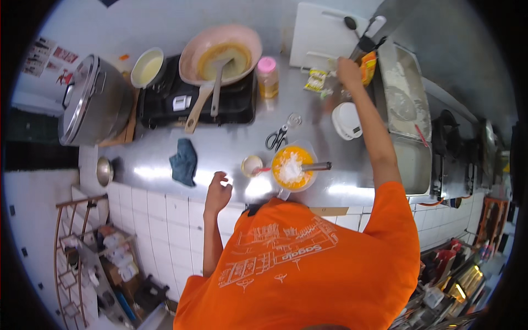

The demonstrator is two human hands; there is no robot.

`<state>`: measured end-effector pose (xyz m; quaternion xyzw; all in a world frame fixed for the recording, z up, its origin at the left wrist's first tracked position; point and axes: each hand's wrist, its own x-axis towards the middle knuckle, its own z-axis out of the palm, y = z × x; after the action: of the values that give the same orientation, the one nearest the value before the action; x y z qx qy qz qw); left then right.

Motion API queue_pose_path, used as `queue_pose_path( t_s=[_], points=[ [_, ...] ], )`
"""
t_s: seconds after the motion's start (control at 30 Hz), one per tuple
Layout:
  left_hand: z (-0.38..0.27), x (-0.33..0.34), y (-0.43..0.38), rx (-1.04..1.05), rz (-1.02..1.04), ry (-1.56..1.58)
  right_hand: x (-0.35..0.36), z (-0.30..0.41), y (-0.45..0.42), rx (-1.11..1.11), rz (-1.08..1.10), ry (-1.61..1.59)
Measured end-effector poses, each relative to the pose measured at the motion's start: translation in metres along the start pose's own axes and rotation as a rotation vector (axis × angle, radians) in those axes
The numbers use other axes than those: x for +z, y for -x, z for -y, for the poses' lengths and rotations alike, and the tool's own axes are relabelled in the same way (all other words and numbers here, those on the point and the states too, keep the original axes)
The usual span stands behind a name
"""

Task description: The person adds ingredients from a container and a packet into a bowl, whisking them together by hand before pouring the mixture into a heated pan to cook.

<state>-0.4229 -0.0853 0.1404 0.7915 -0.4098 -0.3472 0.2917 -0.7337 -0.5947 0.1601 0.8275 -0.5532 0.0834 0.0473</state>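
Observation:
My left hand (218,194) is at the counter's front edge, fingers loosely curled and apart, holding nothing. My right hand (349,73) reaches to the back of the counter, beside a yellow packet (316,80) and an orange-yellow bag (368,68). Whether its fingers grip anything is hidden. Nearer me stands a clear pitcher (313,175) containing orange-yellow liquid topped with white powder (291,167). A metal-handled utensil (317,166) rests in it. To its left is a small bowl (251,166) with a red-handled utensil. Scissors (276,138) lie behind them.
A white kitchen scale (347,120) sits below my right forearm. On the black stove (159,109) stands a pink pan (190,62) with a spatula. A pink-lidded jar (268,78), a blue-green cloth (183,161) and a large pot (111,103) surround it. Metal trays (385,78) line the right.

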Motion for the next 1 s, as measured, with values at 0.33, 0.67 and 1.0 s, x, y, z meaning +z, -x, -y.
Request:
queue_pose_path(
  t_s=[0.33, 0.67, 1.0],
  points=[
    [-0.028, 0.070, -0.030, 0.313, -0.092, -0.065, -0.008, 0.024, 0.026, -0.002, -0.391, -0.262],
    [-0.052, 0.064, -0.053, 0.249, -0.112, 0.183, -0.055, -0.003, 0.223, 0.412, 0.160, -1.229],
    [-0.166, 0.114, -0.162, 0.537, 0.032, 0.134, 0.018, -0.007, 0.349, 0.631, 0.218, -1.246]
  ],
)
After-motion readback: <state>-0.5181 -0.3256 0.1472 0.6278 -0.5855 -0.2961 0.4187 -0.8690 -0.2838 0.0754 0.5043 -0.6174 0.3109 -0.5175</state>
